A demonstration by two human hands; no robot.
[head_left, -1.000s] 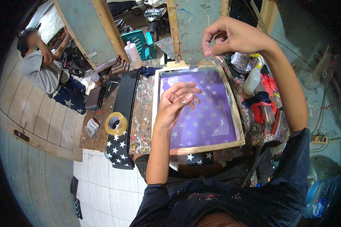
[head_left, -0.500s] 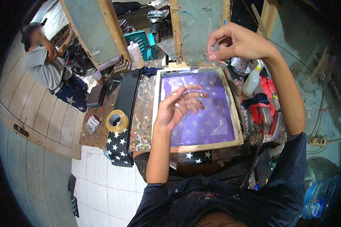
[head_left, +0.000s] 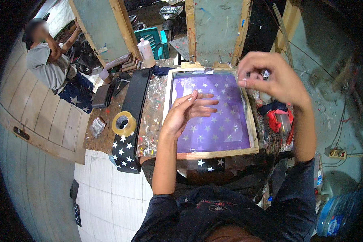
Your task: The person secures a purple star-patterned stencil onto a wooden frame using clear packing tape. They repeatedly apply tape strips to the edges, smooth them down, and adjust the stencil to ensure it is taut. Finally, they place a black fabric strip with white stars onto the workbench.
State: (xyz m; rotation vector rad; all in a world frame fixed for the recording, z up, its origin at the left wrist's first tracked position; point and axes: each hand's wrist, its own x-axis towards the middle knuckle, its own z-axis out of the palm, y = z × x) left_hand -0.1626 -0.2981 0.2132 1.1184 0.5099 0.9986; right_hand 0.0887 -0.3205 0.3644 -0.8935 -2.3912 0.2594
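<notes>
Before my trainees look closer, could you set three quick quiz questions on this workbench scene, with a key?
1. True or false: in this view, the left hand overlaps the wooden-framed silkscreen.
2. Which lies to the left of the silkscreen?
a) roll of clear packing tape
b) wall socket strip
c) large water jug
3. Which hand has its fingers more curled?

Key:
1. True.
2. a.
3. The right hand; the left one's fingers are stretched out.
</notes>
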